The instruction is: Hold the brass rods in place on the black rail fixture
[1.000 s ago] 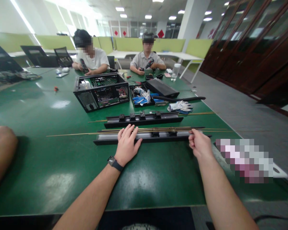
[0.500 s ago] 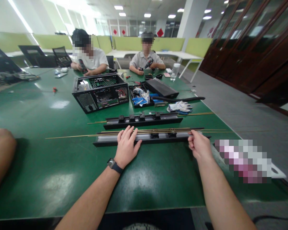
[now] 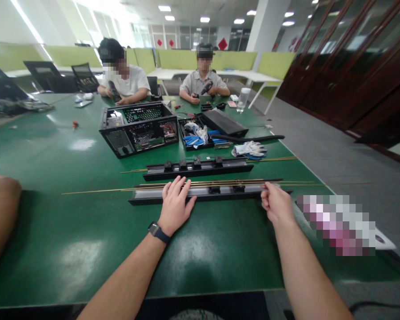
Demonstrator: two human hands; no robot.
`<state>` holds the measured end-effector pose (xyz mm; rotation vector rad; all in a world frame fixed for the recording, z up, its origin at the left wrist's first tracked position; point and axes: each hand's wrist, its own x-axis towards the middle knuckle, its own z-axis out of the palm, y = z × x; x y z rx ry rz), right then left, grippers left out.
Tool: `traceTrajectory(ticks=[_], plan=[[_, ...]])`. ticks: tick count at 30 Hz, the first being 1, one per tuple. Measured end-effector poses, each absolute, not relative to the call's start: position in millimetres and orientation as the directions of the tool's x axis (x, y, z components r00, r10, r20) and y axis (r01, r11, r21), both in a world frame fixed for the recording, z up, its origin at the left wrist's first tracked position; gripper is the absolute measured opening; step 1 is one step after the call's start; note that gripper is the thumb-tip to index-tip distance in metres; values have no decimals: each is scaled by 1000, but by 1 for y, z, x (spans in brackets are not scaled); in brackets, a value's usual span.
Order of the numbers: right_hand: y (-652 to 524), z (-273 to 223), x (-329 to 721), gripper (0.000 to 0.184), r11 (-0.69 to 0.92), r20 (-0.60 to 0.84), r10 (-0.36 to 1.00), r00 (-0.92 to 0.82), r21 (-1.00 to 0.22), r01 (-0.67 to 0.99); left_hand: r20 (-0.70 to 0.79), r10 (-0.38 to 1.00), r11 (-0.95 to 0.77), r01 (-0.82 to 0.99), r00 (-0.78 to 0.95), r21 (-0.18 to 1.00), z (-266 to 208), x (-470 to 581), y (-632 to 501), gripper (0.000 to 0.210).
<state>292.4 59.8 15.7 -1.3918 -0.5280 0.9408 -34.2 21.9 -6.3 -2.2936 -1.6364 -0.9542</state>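
A long black channel-shaped rail (image 3: pixel 200 194) with a pale inside lies across the green table in front of me. Thin brass-coloured rods (image 3: pixel 203 183) run along it and stick out past both ends. My left hand (image 3: pixel 175 200), a watch on its wrist, rests over the left half of the rail with fingers spread on the rods. At the rail's right end, my right hand (image 3: pixel 276 200) has its thumb and forefinger pinched on the rods. Two small black blocks (image 3: pixel 239 186) sit in the rail between my hands.
Behind lies a second rail (image 3: pixel 200 170) with several black blocks. Farther back are an open computer case (image 3: pixel 138 131), a tray with gloves (image 3: pixel 196 135) and more gloves (image 3: pixel 250 150). Two people sit opposite with power drills. Another person's arm (image 3: pixel 0 213) rests at left.
Both hands stay in almost the same place on the rail and rods. The view shifts very slightly. The person at far left has turned their head a little.
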Motion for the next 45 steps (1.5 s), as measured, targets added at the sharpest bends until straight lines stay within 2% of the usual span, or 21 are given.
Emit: traceTrajectory(ticks=[30,45], plan=[[60,14,296,22,-86,-199,799,568,-972,-219,594,782,-398,886,192,238,-8,-35,23,49],[61,12,296,17,-62,-169,808,565,-977,-203,590,785,-391,889,188,238,-7,-34,23,48]])
